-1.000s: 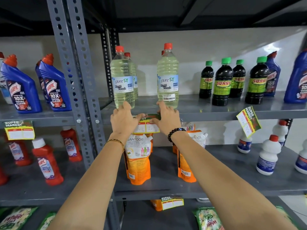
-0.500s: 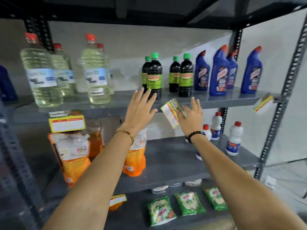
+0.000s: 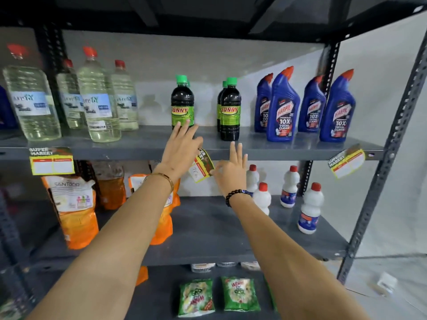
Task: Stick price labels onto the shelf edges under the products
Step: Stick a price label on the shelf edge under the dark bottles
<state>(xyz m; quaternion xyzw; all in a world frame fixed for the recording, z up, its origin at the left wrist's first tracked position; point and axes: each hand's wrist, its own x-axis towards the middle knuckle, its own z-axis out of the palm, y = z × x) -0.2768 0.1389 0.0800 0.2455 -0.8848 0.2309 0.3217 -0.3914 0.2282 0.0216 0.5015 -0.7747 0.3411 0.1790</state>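
A tilted yellow, green and red price label (image 3: 201,166) hangs at the grey shelf edge (image 3: 138,155), below the dark green-capped Sunny bottles (image 3: 182,107). My left hand (image 3: 182,144) lies over the shelf edge with fingers spread, and its lower fingers touch the label's top. My right hand (image 3: 231,168) pinches the label's lower right corner between thumb and forefinger, its other fingers pointing up. A second label (image 3: 52,160) sits flat on the edge under the clear bottles (image 3: 97,105). A third label (image 3: 346,160) hangs crooked under the blue Harpic bottles (image 3: 284,107).
Orange Santoor pouches (image 3: 74,204) and white bottles with red caps (image 3: 310,209) stand on the middle shelf. Green sachets (image 3: 196,296) lie on the bottom shelf. A perforated steel upright (image 3: 390,158) bounds the rack on the right.
Both hands left the label under the clear bottles and moved right to the Sunny bottles. My left hand has come down onto the tilted label's top, and my right fingers have closed on its corner.
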